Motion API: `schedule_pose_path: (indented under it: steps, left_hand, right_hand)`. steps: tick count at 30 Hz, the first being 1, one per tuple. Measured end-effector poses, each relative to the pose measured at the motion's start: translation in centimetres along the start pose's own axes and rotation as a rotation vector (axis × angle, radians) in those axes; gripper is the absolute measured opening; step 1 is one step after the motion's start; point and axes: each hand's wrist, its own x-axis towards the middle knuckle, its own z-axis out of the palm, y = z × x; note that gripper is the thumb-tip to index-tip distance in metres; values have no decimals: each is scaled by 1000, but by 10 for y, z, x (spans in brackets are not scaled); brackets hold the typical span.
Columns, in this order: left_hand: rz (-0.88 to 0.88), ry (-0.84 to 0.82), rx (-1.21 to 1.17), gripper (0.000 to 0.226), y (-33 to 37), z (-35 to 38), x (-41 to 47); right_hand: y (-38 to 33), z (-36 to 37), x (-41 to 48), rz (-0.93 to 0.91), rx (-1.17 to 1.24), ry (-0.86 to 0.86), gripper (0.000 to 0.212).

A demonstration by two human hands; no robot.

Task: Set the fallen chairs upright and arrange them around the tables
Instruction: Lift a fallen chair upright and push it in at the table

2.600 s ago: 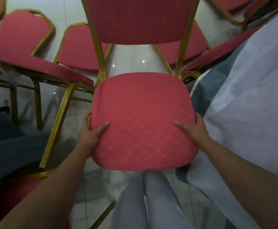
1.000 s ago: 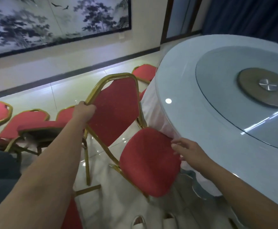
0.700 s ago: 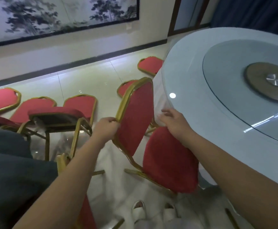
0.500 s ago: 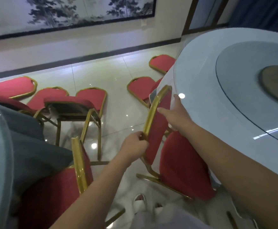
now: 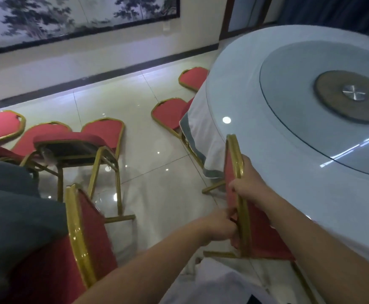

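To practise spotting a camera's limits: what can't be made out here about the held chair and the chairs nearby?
Head view:
Held chair: front legs hidden under its seat and the tablecloth.
Left hand: fingertips blurred, behind the backrest frame.
Fallen chair beside the tablecloth: seat hidden behind it.
Near chair: legs cut off by the bottom edge.

On the left hand (image 5: pixel 218 227), the fingertips are partly hidden behind the back of the held chair (image 5: pixel 234 172). Both arms hide much of its seat. The tablecloth (image 5: pixel 210 139) covers part of the near fallen chair (image 5: pixel 170 113) and the far fallen chair (image 5: pixel 193 77). The round table (image 5: pixel 240 88) runs off the right edge.
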Motion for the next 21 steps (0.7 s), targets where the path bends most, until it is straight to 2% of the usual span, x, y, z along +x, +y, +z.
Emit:
schedule_pose_path:
  steps: [6, 8, 10, 12, 14, 18, 21]
  left_hand:
    - [8, -221, 239, 61, 8, 41, 28]
    - [-17, -203, 297, 69, 9, 42, 40]
    - [-20, -153, 200, 84, 11, 30, 46]
    - [-10, -39, 97, 91, 13, 4, 48]
    - [-18, 129, 4, 85, 8, -31, 49]
    - [-85, 485, -165, 74, -12, -100, 40]
    - [-112, 709, -274, 69, -30, -139, 22]
  right_hand:
    - [61, -46, -46, 53, -170, -112, 104]
    - [76, -54, -55, 52, -186, -108, 105]
    - [84, -57, -58, 13, -164, -70, 98]
    - [81, -58, -53, -6, -81, -35, 86]
    - [70, -55, -40, -33, 11, -13, 83]
    - [29, -38, -1, -263, -139, 86, 71]
    - [-7, -13, 25, -414, -206, 28, 60]
